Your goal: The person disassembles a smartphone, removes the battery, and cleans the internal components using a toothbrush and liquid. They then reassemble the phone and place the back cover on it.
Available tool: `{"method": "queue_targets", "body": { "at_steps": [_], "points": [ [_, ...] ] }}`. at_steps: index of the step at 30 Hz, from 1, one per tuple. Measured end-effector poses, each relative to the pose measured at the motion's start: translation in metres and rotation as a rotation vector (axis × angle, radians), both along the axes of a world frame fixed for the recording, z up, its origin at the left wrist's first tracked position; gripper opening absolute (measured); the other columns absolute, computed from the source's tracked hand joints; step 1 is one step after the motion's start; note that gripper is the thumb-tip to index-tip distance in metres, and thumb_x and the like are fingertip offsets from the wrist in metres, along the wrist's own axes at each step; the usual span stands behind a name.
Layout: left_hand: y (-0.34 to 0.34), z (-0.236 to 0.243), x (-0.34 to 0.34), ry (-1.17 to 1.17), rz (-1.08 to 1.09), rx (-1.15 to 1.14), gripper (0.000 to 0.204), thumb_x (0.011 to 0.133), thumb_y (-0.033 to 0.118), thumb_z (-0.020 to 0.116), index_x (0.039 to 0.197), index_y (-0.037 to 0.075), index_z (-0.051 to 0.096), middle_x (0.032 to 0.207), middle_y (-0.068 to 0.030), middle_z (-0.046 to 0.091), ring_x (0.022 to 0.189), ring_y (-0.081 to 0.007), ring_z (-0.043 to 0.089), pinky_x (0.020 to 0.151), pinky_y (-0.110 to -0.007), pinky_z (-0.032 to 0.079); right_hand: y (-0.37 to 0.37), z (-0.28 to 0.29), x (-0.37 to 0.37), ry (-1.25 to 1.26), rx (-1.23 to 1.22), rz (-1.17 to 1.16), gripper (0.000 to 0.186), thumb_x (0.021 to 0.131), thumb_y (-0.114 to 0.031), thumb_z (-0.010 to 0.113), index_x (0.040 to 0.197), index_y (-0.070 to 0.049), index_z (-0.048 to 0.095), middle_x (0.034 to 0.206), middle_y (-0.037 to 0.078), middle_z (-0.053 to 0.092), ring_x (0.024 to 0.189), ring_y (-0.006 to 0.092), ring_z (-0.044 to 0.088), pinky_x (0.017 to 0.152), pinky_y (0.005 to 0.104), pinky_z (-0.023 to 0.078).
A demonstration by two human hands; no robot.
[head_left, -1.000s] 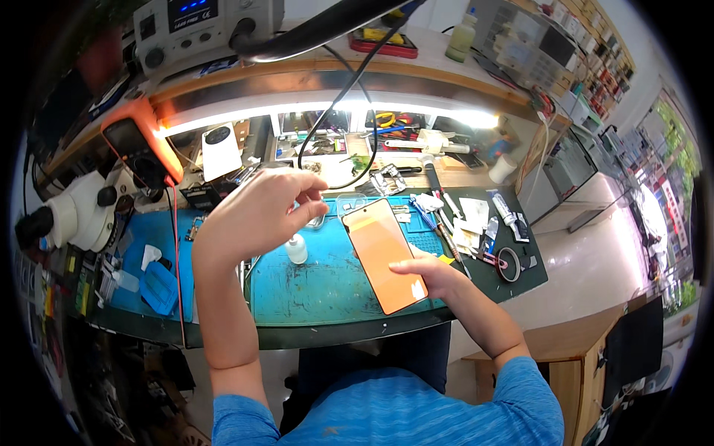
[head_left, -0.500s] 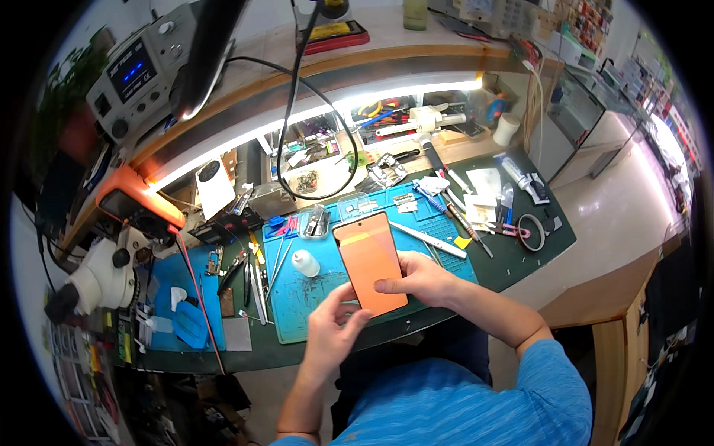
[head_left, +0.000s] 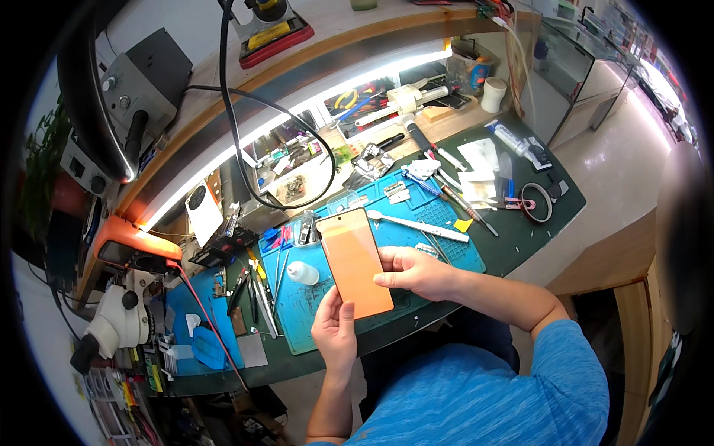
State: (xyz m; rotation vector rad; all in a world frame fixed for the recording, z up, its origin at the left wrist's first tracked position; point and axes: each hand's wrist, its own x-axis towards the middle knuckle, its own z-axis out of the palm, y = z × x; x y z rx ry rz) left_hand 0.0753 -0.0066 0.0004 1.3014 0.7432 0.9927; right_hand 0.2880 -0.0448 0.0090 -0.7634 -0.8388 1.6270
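A smartphone with a lit, plain orange screen is held between my hands, tilted slightly above the blue work mat. My left hand grips its lower left edge, thumb in front and fingers partly hidden behind. From the right side, my right hand clasps the phone, its thumb at the screen's edge. A small white squeeze bottle stands left of the phone. Beyond the right hand lies a white toothbrush.
Tweezers and pliers lie left of the mat, near an orange multimeter and a white microscope. A tape roll, screwdrivers and a tube occupy the right. A black cable loops overhead.
My left hand has closed on the phone's lower left edge, its thumb now against the front. My right thumb has slid from over the screen toward its right edge. The view has turned.
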Motion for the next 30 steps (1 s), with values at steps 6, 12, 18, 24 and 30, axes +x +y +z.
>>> {"method": "queue_targets", "body": {
  "at_steps": [6,12,18,24,30],
  "points": [
    [0.0017,-0.0001,0.0026,0.037,-0.024,0.027,0.040,0.099,-0.001,0.070,0.135,-0.009,0.053,0.118,-0.0153,0.071,0.110,-0.0184,0.070,0.091,-0.030,0.060,0.0000,0.0043,0.0008,0.031,0.048,-0.036,0.051,0.103,-0.006,0.059,0.151,0.003,0.046,0.144,0.014,0.060,0.135,0.0197,0.056,0.116,0.0375,0.043],
    [-0.0003,-0.0025,-0.0011,0.036,-0.014,0.020,0.034,0.099,0.000,0.071,0.128,-0.008,0.056,0.113,-0.0129,0.072,0.099,-0.0147,0.071,0.082,-0.027,0.060,0.0008,0.0009,0.0031,0.046,0.007,-0.021,0.051,0.103,-0.007,0.060,0.152,0.002,0.046,0.145,0.013,0.060,0.134,0.0193,0.057,0.115,0.0376,0.044],
    [-0.0016,-0.0002,0.0003,0.062,0.012,0.029,0.038,0.098,0.002,0.072,0.132,-0.006,0.056,0.113,-0.0104,0.073,0.095,-0.0102,0.069,0.073,-0.022,0.055,-0.0001,0.0061,0.0031,0.061,-0.037,-0.021,0.051,0.104,-0.008,0.058,0.152,0.001,0.045,0.145,0.014,0.059,0.134,0.0201,0.057,0.115,0.0390,0.044],
    [-0.0018,-0.0032,-0.0018,0.066,0.006,0.036,0.040,0.099,0.003,0.072,0.134,-0.005,0.056,0.115,-0.0091,0.072,0.096,-0.0087,0.068,0.070,-0.020,0.052,-0.0007,0.0044,0.0038,0.052,-0.018,-0.003,0.054,0.103,-0.005,0.056,0.155,0.001,0.042,0.146,0.014,0.058,0.135,0.0207,0.056,0.116,0.0391,0.043],
    [-0.0021,-0.0028,-0.0013,0.060,-0.014,0.048,0.041,0.098,0.003,0.072,0.135,-0.004,0.054,0.116,-0.0091,0.071,0.097,-0.0092,0.068,0.072,-0.021,0.053,-0.0009,0.0047,0.0031,0.036,-0.012,-0.023,0.055,0.102,-0.004,0.056,0.155,0.001,0.042,0.145,0.015,0.058,0.135,0.0207,0.056,0.116,0.0387,0.042]
  ]
}}
